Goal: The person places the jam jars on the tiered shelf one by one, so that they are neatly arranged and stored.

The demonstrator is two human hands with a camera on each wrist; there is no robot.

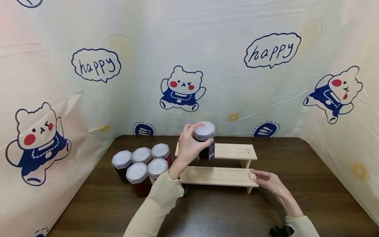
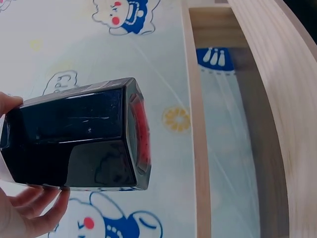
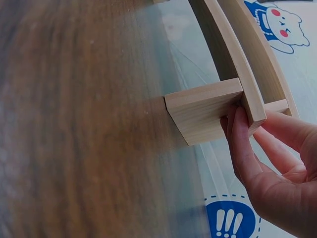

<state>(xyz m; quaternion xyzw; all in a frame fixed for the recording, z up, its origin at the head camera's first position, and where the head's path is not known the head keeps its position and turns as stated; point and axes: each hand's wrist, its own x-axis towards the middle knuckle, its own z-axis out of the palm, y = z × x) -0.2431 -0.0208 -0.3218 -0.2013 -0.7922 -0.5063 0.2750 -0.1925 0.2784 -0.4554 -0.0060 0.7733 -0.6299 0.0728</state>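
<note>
My left hand point(image 1: 189, 144) grips a glass jar point(image 2: 69, 134) near its pale octagonal lid point(image 1: 205, 129). Dark contents fill this jar, and its reddish base shows in the left wrist view. It is held upright, overlapping the rear board point(image 1: 234, 151) of a two-step wooden shelf in the head view. At the shelf's right end, my right hand point(image 1: 268, 181) holds the edge of the front board point(image 1: 217, 176), with fingers and thumb on either side of it. An end support point(image 3: 203, 109) of the shelf stands beside these fingers in the right wrist view.
Several similar lidded jars point(image 1: 137, 172) stand grouped on the dark wooden table point(image 1: 225, 210), left of the shelf. A printed curtain point(image 1: 225, 82) with bears hangs behind the table and along both sides.
</note>
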